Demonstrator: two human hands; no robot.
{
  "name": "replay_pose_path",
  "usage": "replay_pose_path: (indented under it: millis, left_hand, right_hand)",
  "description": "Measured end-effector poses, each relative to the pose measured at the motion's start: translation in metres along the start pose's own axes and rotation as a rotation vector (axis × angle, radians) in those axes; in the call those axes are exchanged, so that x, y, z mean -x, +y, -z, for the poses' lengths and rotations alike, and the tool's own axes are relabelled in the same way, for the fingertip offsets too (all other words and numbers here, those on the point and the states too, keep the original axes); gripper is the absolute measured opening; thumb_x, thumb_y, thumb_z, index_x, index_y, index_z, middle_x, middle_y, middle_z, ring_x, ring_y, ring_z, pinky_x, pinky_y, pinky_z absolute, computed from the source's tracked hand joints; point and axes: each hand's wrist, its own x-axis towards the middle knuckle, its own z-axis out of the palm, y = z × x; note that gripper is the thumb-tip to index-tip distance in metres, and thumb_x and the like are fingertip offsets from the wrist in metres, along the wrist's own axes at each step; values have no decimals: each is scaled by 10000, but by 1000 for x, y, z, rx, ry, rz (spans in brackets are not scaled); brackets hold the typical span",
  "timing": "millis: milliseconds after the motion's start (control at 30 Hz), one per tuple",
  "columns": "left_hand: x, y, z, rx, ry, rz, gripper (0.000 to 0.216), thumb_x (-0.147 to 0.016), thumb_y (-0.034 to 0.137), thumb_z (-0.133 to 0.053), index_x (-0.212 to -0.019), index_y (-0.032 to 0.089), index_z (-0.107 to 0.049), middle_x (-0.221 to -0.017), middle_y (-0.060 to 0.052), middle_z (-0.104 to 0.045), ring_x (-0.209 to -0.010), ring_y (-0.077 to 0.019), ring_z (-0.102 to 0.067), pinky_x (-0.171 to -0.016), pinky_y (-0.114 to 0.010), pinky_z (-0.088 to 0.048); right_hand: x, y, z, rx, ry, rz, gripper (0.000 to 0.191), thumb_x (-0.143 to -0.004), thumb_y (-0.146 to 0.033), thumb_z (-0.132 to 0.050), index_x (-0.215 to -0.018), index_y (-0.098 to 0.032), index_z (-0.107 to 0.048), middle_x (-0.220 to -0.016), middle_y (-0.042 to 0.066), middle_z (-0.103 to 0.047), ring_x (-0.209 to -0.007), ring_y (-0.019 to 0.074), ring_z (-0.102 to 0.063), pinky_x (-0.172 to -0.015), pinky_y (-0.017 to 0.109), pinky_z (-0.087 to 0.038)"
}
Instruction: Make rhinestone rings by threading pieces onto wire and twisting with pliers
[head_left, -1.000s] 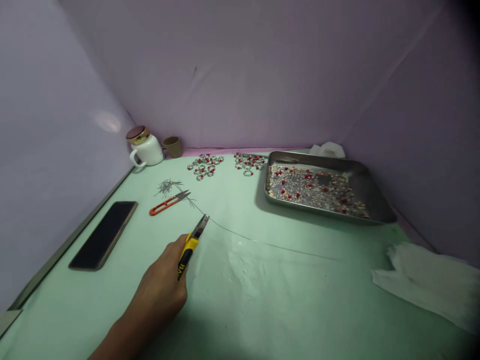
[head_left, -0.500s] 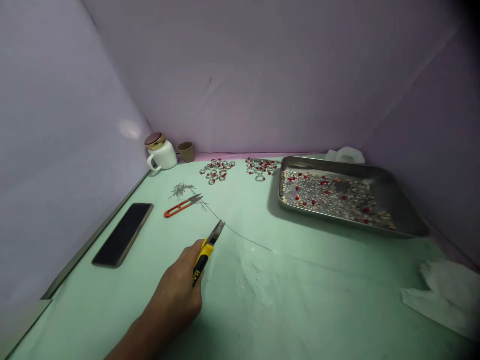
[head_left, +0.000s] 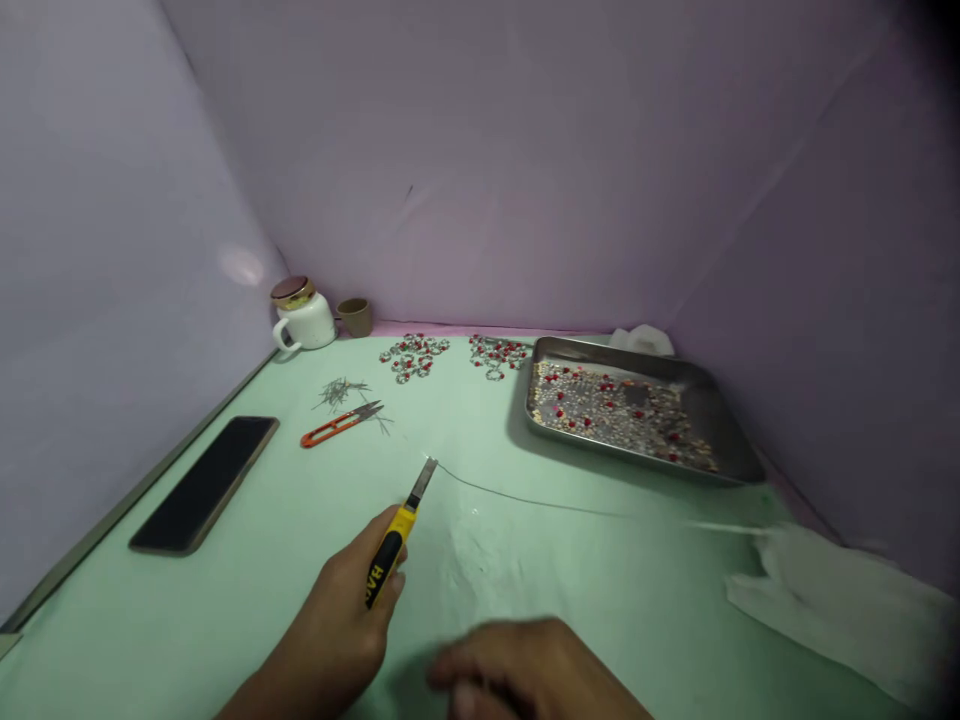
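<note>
In the head view, the left hand [head_left: 349,600], lower centre-left of the frame, is clamped around the pliers [head_left: 394,545], whose tip points up toward the centre. A thin wire [head_left: 517,497] runs from that tip rightward across the bench [head_left: 585,585]. The right hand [head_left: 536,660], blurred at bottom centre, has curled fingers; whether they grip anything I cannot tell. Orange snips [head_left: 337,426] lie centre-left, touching some wire bits, with a phone [head_left: 206,487] nearer the left edge. The tray [head_left: 724,425] of beads [head_left: 600,405] sits centre-right.
</note>
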Motion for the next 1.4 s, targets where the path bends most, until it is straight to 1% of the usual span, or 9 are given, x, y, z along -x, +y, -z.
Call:
replay_pose_path:
  millis: [67, 200, 333, 433, 533, 767, 1000, 1167, 1400]
  left_hand:
    - [0, 4, -4, 62, 3, -10, 125, -786, 237, -409, -890, 205, -469, -778, -7, -581, -738, -178, -574, -699, -279, -462]
    - [1, 9, -12, 102, -49, -4, 59, -791, 260, -415, -777, 210, -442, -689, 18, -520, -622, -152, -517, -582, -243, -439]
    - [3, 16, -16, 88, -93, -23, 135, -807, 241, -405, -929, 209, -455, -779, -2, -567, -731, -174, -554, -680, -260, -450]
    - [3, 22, -17, 55, -130, -80, 285, -816, 216, -397, -1098, 223, -442, -938, -34, -602, -875, -194, -567, -794, -280, -441]
    - [0, 28, -17, 23, -148, -174, 306, -844, 220, -365, -1131, 239, -471, -1056, -45, -597, -980, -201, -546, -852, -274, -423]
    - [-8, 28, -13, -10, -215, -221, 305, -832, 234, -391, -1120, 257, -487, -1040, -37, -605, -969, -209, -544, -877, -304, -415]
    - [-9, 12, -3, 129, -428, -48, 111, -746, 302, -462, -800, 226, -523, -699, 19, -536, -623, -146, -504, -588, -231, -446]
    - [-12, 6, -5, 344, -617, -15, 129, -756, 313, -497, -804, 193, -493, -671, 39, -476, -565, -101, -428, -532, -206, -407]
    - [-8, 10, -3, 72, -424, -28, 108, -705, 292, -480, -776, 229, -532, -733, 13, -569, -686, -166, -532, -606, -228, -462]
  right_hand:
    - [-17, -12, 3, -12, 145, -7, 190, -719, -343, -630, -806, -180, -674, -631, 10, -593, -481, 92, -510, -464, 225, -412]
    - [-38, -27, 22, -415, 199, 20, 343, -666, -434, -650, -758, -104, -630, -550, -15, -549, -380, 68, -489, -351, 180, -376]
    - [-41, -33, 48, -631, 92, -51, 431, -826, -449, -434, -770, -68, -629, -550, 9, -557, -356, 66, -495, -271, 154, -330]
    - [-40, -33, 56, -625, 43, -62, 466, -857, -440, -376, -791, -53, -626, -543, 20, -571, -351, 73, -508, -260, 158, -340]
    - [-39, -31, 59, -558, 33, -32, 377, -787, -424, -519, -808, -63, -625, -519, 6, -578, -338, 71, -508, -273, 152, -363]
    - [-38, -29, 64, -512, 21, 62, 221, -639, -257, -690, -762, -88, -616, -459, -41, -558, -292, 47, -450, -265, 136, -361]
    - [-43, -19, 66, -528, -41, 119, 173, -653, -221, -675, -757, -94, -621, -381, -84, -452, -249, 0, -246, -225, 123, -154]
    - [-39, -16, 63, -502, 65, 63, 173, -615, -224, -704, -672, -109, -588, -366, -96, -423, -254, -9, -207, -234, 125, -108]
    - [-39, -14, 59, -436, 211, 113, 206, -594, -246, -717, -592, -135, -543, -343, -99, -413, -236, 0, -225, -234, 128, -118]
